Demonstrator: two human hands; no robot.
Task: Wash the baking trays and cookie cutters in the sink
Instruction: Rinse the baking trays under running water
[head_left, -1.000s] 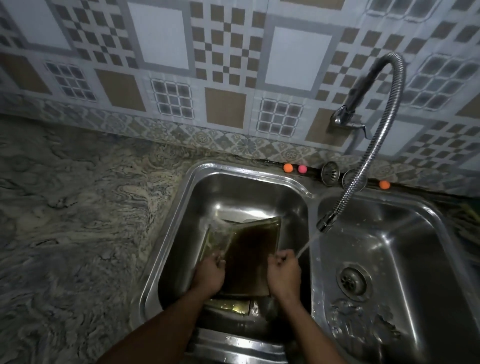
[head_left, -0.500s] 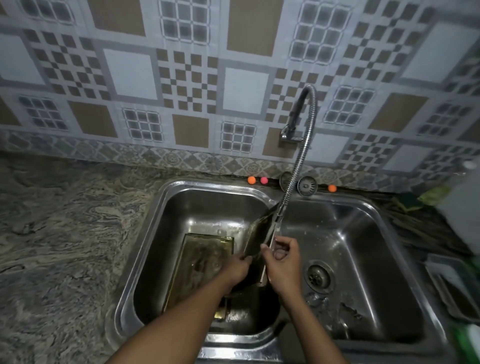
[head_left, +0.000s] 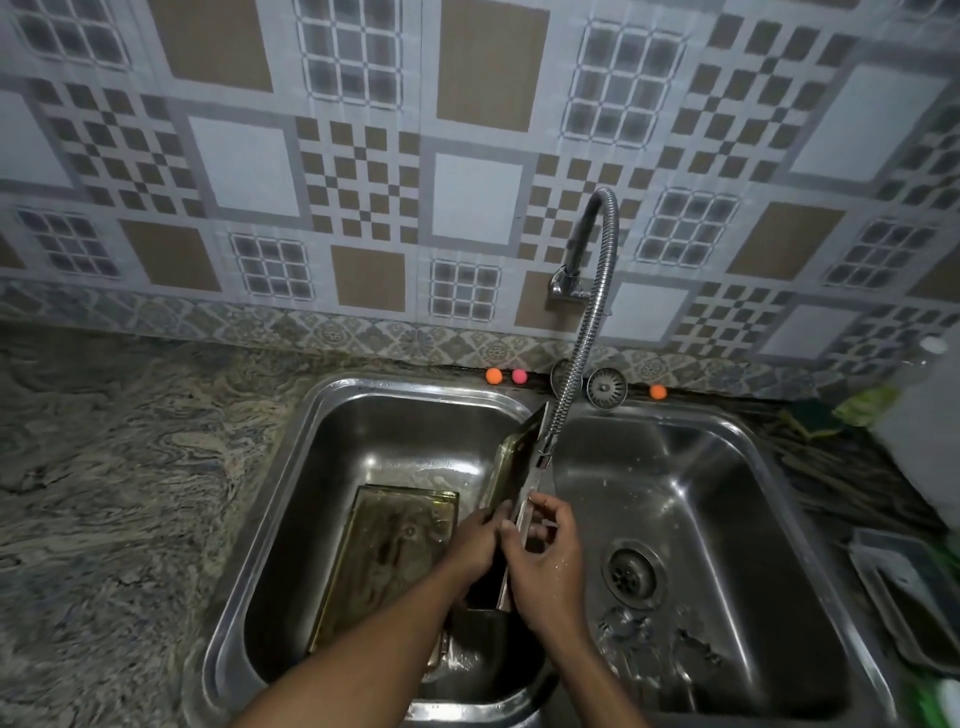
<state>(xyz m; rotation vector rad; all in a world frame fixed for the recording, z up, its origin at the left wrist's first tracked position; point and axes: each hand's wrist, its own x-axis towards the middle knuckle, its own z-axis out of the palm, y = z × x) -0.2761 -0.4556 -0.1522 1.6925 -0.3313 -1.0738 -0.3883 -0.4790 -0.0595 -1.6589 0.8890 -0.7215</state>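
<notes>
Nearest the camera, 2 bare forearms reached in over the front edge of the double sink (head_left: 524, 402). The left hand (head_left: 475, 540) gripped the near end of a baking tray (head_left: 511, 470), fingers curled round its inner face, while the right hand (head_left: 545, 558) pinched the tray's outer rim between thumb and fingertips. Together they held the tray on edge, standing above the divider between the 2 basins, probably so that water would run down its length and drain off instead of pooling.

The tray's far corner rose to meet the nozzle of the flexible faucet (head_left: 582, 353), which hung down just beside it; I judged this placement was meant to bring the stream onto the soiled face, though no clear flow could be made out.

In the left basin, a second baking tray (head_left: 395, 551) lay flat on the floor under shallow brownish water, seemingly left to soak. The right basin held only its drain (head_left: 631, 571) and some splashes near the front corner.

Farther back, along the sink's rear edge, sat 3 small coloured balls (head_left: 493, 375) and a strainer (head_left: 606, 387). No cookie cutters could be identified.
</notes>
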